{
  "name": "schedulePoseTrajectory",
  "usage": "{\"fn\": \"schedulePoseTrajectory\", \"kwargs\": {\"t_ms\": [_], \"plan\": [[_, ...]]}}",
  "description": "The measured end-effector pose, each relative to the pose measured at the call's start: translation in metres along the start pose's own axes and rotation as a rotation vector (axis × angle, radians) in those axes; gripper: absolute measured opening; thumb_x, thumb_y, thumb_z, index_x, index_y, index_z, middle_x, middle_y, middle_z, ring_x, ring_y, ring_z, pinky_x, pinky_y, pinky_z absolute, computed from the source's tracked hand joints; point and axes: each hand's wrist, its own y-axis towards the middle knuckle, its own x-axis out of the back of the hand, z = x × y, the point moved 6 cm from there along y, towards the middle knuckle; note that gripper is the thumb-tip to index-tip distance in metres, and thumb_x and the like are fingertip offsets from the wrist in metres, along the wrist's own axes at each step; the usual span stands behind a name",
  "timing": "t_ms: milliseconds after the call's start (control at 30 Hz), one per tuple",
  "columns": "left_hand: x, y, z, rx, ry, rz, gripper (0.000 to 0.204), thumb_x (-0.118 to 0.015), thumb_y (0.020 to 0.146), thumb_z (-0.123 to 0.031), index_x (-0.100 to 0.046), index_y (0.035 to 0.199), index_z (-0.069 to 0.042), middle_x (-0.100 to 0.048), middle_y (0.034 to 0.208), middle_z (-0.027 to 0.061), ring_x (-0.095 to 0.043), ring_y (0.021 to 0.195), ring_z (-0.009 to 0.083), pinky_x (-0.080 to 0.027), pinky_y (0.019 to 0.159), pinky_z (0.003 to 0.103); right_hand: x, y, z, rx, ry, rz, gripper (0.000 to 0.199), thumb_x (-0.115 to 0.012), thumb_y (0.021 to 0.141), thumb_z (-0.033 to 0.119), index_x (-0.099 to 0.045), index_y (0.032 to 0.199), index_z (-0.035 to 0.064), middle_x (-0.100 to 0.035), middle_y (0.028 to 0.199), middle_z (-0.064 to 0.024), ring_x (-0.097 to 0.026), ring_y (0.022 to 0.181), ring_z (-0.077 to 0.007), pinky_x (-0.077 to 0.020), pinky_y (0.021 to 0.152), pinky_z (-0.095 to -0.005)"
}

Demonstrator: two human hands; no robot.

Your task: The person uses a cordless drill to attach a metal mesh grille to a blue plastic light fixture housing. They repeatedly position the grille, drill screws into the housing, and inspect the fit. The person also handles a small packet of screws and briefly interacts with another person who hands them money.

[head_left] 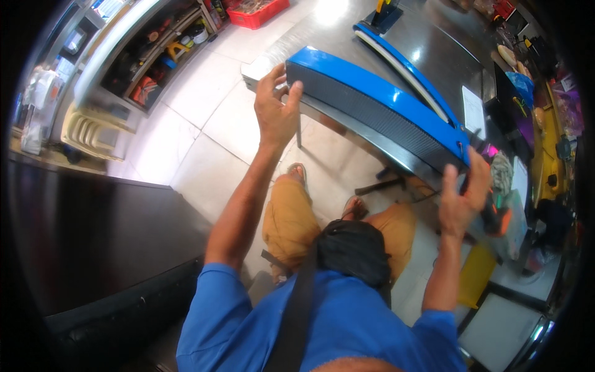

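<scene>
A long blue casing with a dark, finely ribbed front (372,115) spans the space between my two hands at the near edge of the metal table. My left hand (277,111) grips its left end, with the thumb against the ribbed side. At the other end, my right hand (463,193) closes round the right corner, thumb in front and fingers by the blue side. Behind the casing, on the tabletop, lies a long narrow blue piece with a white inner strip (406,73). What the casing belongs to cannot be told.
The steel table (322,28) bears a yellow-and-black tool (383,13) at the back. Papers (474,111) and cluttered tools line the right. A dark cabinet (111,242) stands left. Beyond the tiled floor are cream stacked chairs (93,133), a shelf and a red crate (255,15).
</scene>
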Motion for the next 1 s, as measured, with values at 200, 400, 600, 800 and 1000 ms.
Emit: {"fn": "schedulePoseTrajectory", "kwargs": {"t_ms": [200, 400, 600, 800, 1000], "plan": [[-0.002, -0.006, 0.0, -0.064, 0.327, 0.028, 0.055, -0.072, 0.094, -0.015, -0.052, 0.139, 0.009, -0.056, 0.127, 0.0219, -0.061, 0.12, 0.0303, -0.055, 0.102, 0.04, -0.023, -0.051, -0.091, -0.487, 0.659, -0.103, 0.047, -0.063, 0.1, 0.007, -0.05, 0.143, -0.0067, -0.061, 0.132, -0.0146, -0.059, 0.117, -0.0177, -0.0474, 0.102, -0.0313], [-0.017, -0.012, -0.011, -0.14, 0.465, 0.094, 0.062, -0.08, 0.089, -0.02, -0.054, 0.138, 0.008, -0.064, 0.118, 0.0211, -0.065, 0.111, 0.0285, -0.054, 0.094, 0.038, -0.029, -0.066, -0.086, -0.507, 0.567, -0.177, 0.046, -0.064, 0.099, 0.006, -0.053, 0.142, -0.0057, -0.065, 0.124, -0.0126, -0.062, 0.111, -0.0163, -0.0517, 0.093, -0.0292], [-0.021, -0.005, -0.03, -0.405, 0.457, 0.028, 0.058, -0.084, 0.082, -0.019, -0.06, 0.132, -0.001, -0.063, 0.129, 0.0198, -0.06, 0.119, 0.0341, -0.047, 0.103, 0.044, -0.029, -0.055, -0.08, -0.434, 0.71, -0.363, 0.039, -0.071, 0.093, -0.001, -0.063, 0.131, -0.0005, -0.069, 0.113, -0.0066, -0.066, 0.101, -0.0135, -0.0531, 0.088, -0.0252], [-0.106, -0.065, -0.091, -0.834, 0.449, 0.456, 0.05, -0.085, 0.078, -0.013, -0.07, 0.126, -0.014, -0.061, 0.134, 0.0093, -0.052, 0.133, 0.0298, -0.036, 0.115, 0.051, -0.027, -0.059, -0.085, -0.466, 0.677, -0.271, 0.035, -0.07, 0.092, -0.002, -0.066, 0.127, 0.0003, -0.067, 0.117, -0.0088, -0.067, 0.103, -0.0146, -0.0548, 0.089, -0.0274], [-0.152, -0.089, -0.104, -0.827, 0.62, 0.671, 0.06, -0.086, 0.078, -0.03, -0.066, 0.135, -0.032, -0.058, 0.136, 0.0058, -0.05, 0.132, 0.0296, -0.03, 0.115, 0.06, -0.012, -0.047, -0.059, -0.242, 0.327, -0.239, 0.04, -0.072, 0.088, -0.001, -0.067, 0.127, -0.0006, -0.068, 0.116, -0.0126, -0.068, 0.103, -0.0203, -0.0564, 0.089, -0.0312]]}}
